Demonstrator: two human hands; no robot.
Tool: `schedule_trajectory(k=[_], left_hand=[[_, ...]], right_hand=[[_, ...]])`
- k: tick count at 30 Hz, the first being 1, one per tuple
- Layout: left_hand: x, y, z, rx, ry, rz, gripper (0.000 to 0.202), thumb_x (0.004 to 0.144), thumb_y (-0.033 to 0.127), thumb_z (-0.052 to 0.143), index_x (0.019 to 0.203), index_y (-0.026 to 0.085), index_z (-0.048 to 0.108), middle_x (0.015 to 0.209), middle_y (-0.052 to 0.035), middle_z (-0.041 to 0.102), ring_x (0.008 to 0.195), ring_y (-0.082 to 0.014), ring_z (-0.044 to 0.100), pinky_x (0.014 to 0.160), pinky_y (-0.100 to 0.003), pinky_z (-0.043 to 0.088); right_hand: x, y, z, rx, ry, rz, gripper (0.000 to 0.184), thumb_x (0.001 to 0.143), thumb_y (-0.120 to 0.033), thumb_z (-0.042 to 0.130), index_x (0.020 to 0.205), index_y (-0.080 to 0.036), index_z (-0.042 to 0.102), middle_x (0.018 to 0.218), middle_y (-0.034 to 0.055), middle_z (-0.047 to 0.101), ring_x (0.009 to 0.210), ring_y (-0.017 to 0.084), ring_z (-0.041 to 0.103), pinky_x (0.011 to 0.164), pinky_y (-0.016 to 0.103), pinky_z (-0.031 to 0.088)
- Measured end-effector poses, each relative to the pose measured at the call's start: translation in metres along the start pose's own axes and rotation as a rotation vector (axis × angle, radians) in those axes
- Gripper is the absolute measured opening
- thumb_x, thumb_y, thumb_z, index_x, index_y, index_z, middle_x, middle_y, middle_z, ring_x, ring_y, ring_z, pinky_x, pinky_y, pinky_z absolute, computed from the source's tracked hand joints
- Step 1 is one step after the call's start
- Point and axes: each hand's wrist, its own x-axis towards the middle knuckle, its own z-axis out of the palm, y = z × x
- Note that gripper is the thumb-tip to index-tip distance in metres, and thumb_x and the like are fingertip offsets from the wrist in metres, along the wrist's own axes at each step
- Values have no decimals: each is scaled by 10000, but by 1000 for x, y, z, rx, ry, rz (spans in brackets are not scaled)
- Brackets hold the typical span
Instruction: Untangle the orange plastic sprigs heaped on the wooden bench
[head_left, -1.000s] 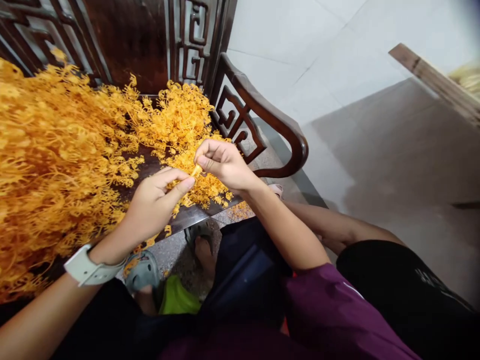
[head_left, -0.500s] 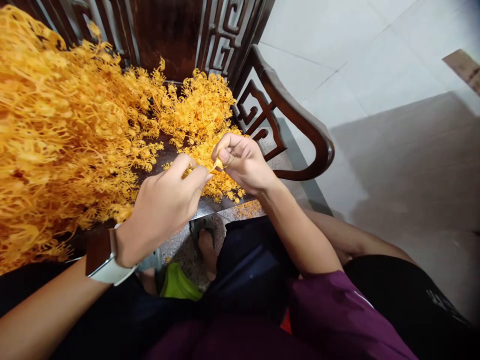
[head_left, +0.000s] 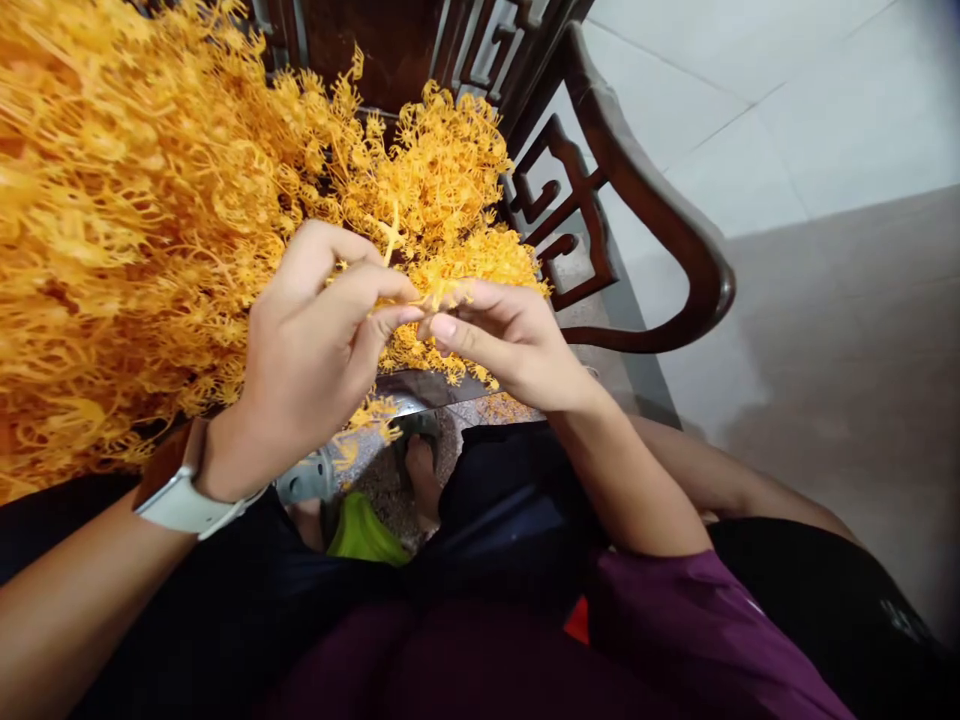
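My left hand [head_left: 322, 320], wearing a watch on its wrist, pinches a thin yellow plastic flower sprig [head_left: 391, 235] between thumb and fingertips. Yellow flower tips [head_left: 367, 420] show below that hand; whether they belong to the same sprig I cannot tell. Fingertip to fingertip with it, my right hand [head_left: 510, 340] is closed on the sprig's small yellow end, partly hidden by the fingers. Behind both hands lies a large heap of yellow-orange plastic flower sprigs [head_left: 150, 230], with a smaller pile [head_left: 450, 160] to its right.
The heap rests on a dark wooden seat [head_left: 427, 390] with a carved back. A curved wooden armrest [head_left: 652, 190] stands at the right. Loose yellow bits [head_left: 502, 406] lie on the speckled floor. A green object [head_left: 366, 530] is between my legs; another person's leg is at the right.
My left hand has risen and turned, its fingers spreading more. My right hand has shifted slightly, its thumb now pointing left. A stem and flower tips now show around my left hand. The view has shifted.
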Motion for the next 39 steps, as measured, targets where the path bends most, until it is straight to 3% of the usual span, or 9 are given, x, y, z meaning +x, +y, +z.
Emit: schedule_trajectory(k=[7,12,15,18,22,30,33,36,39], left_hand=[[-4,7,1,6,-77,-39,222,1084,365,597,1067,264,794,1169,-58,702,1057,-197,673,874,-326,579],[-8,5,1,-17,-67,-22,160,1062,349,637,1072,266,774,1165,-69,684,999,-198,667,825,-325,555],[-6,7,2,-40,-81,58,144,1067,279,600,1056,234,736,1100,-71,689,950,-197,652,804,-345,528],[-1,9,2,-350,-188,26,153,1056,225,604,931,211,691,897,-34,677,816,-179,624,756,-347,497],[5,5,2,-854,-353,-113,180,1024,304,710,864,221,716,755,-8,649,666,-149,540,633,-304,433],[-3,-1,11,-1146,-408,-293,190,972,374,800,864,220,775,823,-33,671,744,-164,558,676,-296,425],[-1,2,8,-1291,-428,-365,223,932,380,839,816,206,760,801,-25,648,705,-145,532,656,-281,422],[1,2,-2,-1398,-373,-455,262,873,328,874,741,185,698,788,-20,614,720,-137,543,648,-262,434],[1,-6,-10,-1183,-252,-603,138,906,310,867,866,203,790,862,-33,675,855,-153,598,743,-235,474]], right_hand=[[-2,-8,4,-109,137,-84,169,950,-365,835,930,-205,786,953,26,719,881,143,659,800,294,533],[-2,-3,-1,-104,174,-57,213,932,-393,855,912,-200,768,869,17,677,770,130,602,688,282,488],[-1,3,-3,-6,142,-12,254,921,-414,868,951,-195,743,814,4,648,721,120,578,655,273,469],[-1,7,-1,186,56,12,285,897,-391,897,941,-189,702,792,1,642,707,114,580,667,269,486],[-1,8,5,397,-63,15,283,916,-358,880,901,-174,665,737,-7,617,688,106,571,667,255,485],[-3,15,16,546,-109,3,232,936,-300,847,909,-168,659,758,-1,609,705,103,565,683,240,496],[-2,12,17,593,-141,-48,254,942,-284,826,865,-190,603,715,-24,532,652,96,507,659,242,491],[1,2,0,565,-95,-163,375,899,-352,861,816,-228,517,680,-50,439,596,99,401,600,257,471],[7,-4,-47,255,105,-233,331,907,-444,846,910,-241,583,743,-29,510,625,117,428,619,286,481]])
